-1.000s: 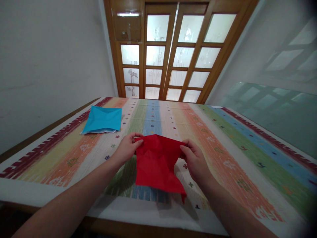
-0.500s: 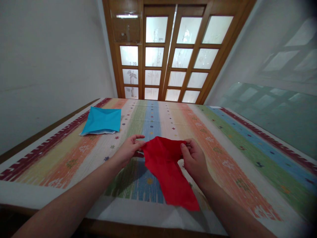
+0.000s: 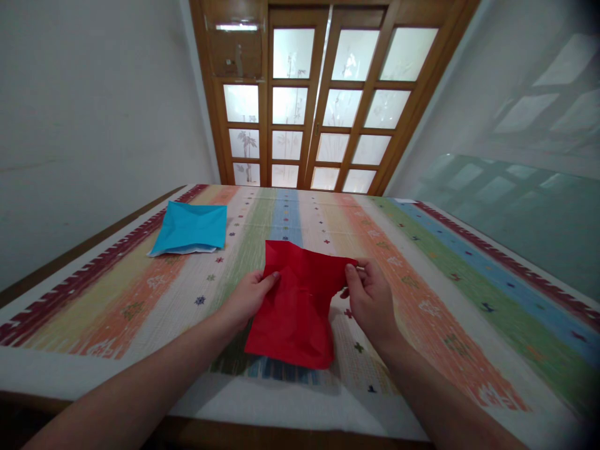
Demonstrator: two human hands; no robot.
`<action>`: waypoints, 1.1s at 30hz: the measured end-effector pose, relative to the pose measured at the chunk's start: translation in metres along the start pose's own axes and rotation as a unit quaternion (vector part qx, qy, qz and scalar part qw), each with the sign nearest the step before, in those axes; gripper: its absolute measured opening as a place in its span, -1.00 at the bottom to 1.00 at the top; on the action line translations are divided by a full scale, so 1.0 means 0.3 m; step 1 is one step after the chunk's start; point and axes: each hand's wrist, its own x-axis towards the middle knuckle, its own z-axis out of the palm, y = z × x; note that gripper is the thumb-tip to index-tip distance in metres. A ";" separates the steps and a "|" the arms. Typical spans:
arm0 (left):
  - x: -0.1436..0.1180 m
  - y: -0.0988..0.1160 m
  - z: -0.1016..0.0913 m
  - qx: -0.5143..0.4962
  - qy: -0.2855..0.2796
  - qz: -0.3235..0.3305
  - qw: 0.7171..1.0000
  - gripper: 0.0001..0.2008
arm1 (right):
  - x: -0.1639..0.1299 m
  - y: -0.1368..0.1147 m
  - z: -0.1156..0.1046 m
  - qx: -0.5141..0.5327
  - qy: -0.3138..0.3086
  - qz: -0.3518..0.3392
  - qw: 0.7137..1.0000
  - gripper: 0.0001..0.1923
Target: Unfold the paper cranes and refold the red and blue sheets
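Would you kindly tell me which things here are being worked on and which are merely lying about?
In hand:
- red paper sheet, gripped by the left hand and right hand

Lying about:
- blue paper sheet, far left, untouched
- striped tablecloth underneath

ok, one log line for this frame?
left hand: holds red paper | right hand: pinches its corner | blue paper: flat on tablecloth

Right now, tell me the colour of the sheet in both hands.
Plain red sheet, seen best in the head view.
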 end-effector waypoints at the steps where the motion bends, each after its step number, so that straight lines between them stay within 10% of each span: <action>1: 0.006 0.002 -0.006 0.010 0.004 0.016 1.000 -0.71 | 0.004 0.004 0.000 0.012 0.001 0.002 1.000 -0.76; 33: 0.028 0.049 -0.063 0.194 0.024 0.130 0.972 -0.60 | 0.048 0.045 -0.014 0.148 0.019 0.084 0.985 -0.72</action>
